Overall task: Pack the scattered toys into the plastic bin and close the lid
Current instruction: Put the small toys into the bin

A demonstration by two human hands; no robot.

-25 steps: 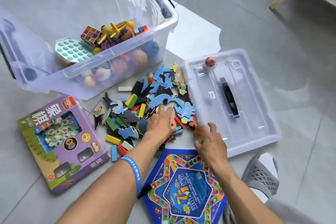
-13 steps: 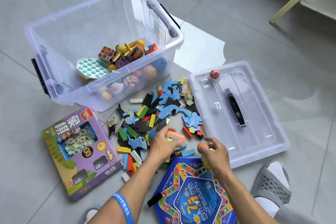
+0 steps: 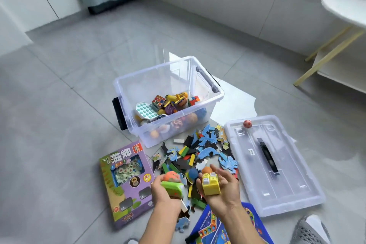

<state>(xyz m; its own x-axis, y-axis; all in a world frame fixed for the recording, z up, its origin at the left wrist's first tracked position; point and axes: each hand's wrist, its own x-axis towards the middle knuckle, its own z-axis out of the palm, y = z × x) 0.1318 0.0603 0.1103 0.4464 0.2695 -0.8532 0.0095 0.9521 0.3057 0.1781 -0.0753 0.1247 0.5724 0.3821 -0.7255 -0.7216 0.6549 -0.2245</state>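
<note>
Head view: left hand (image 3: 165, 192) clenched on green toy (image 3: 172, 189) with orange piece (image 3: 172, 176) on top; right hand (image 3: 219, 190) cupping yellow block (image 3: 210, 184) plus orange ball (image 3: 206, 170), grip loose. Plastic bin (image 3: 200, 106) open on floor ahead, part-filled; lid (image 3: 297, 180) off, lying right of toy pile (image 3: 198, 156), small red ball (image 3: 247, 124) resting on it. Risks: ball likely rolling off cupped palm during carry; orange piece slipping off; red ball rolling away once lid lifted.

Open-topped bin (image 3: 202, 103), lid (image 3: 287, 184) aside.
</note>
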